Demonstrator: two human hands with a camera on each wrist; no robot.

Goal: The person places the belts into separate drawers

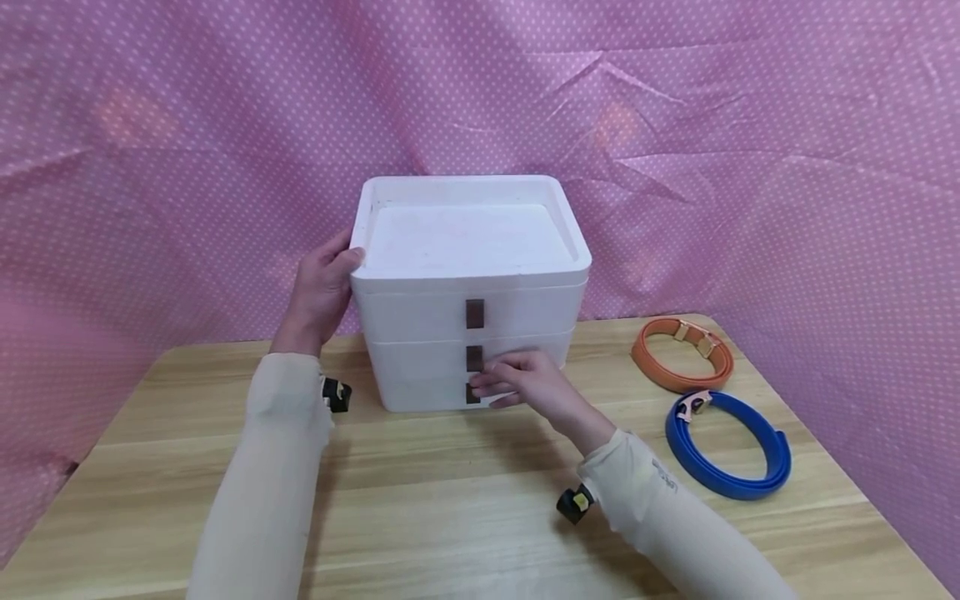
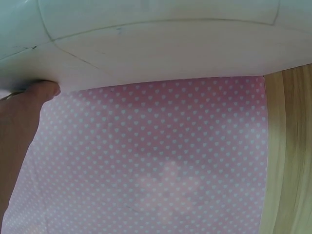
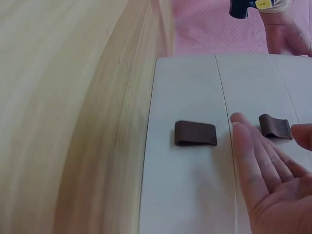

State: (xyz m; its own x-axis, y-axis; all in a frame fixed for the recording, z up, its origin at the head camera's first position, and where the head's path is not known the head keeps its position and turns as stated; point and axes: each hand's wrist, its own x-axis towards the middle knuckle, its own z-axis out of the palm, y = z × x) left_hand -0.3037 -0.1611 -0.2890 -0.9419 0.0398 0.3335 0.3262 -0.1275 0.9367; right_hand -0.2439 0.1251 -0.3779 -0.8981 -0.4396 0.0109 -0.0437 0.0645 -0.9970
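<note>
A white storage box with three stacked drawers [image 1: 420, 312] stands on the table, with brown tabs down the middle of its front. My left hand [image 1: 324, 287] holds the box at its upper left edge, thumb over the rim; its other fingers are largely hidden along the side. In front of the lower drawers is my right hand [image 1: 534, 385], fingers extended. In the right wrist view, its fingertips [image 3: 241, 134] lie between the bottom tab [image 3: 195, 133] and the middle tab [image 3: 274, 126], and no tab is gripped. All drawers look closed.
To the right on the wooden table [image 1: 420, 517] lie a coiled orange belt [image 1: 651, 364] and a coiled blue belt [image 1: 701, 471], both with metal buckles. A pink dotted cloth [image 1: 225, 167] hangs behind and at the sides. The box's top is a shallow recessed tray [image 1: 465, 237].
</note>
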